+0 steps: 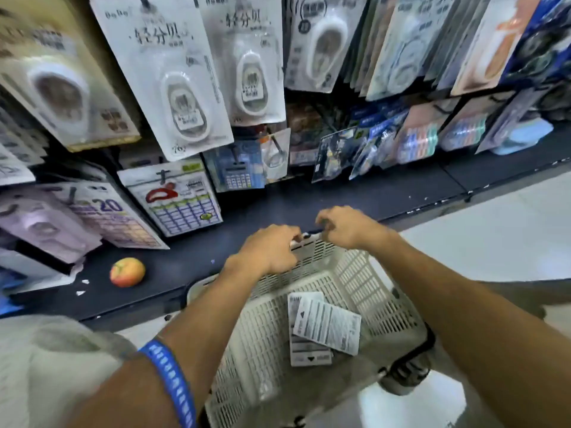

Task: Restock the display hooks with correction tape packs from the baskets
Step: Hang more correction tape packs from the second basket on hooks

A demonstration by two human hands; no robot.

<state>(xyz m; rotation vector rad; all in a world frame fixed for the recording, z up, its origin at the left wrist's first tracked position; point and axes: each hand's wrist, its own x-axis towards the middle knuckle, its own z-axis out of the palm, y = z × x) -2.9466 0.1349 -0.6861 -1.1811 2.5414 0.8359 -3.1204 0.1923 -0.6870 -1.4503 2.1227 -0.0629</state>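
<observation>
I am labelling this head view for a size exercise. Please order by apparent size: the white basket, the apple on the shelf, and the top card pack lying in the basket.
1. White basket, clearly largest.
2. Top card pack.
3. Apple, smallest; it lies farther from the camera than the pack, so their order is less sure.

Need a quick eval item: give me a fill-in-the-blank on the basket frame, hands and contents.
1. Both hands, left hand and right hand, grip the far ____ of the basket.
2. The packs in the basket lie with printed ____ sides up.
3. The round fruit rests on the dark ____.
4. A ____ wristband circles the left arm.

Missing words: rim; back; shelf; blue
</observation>
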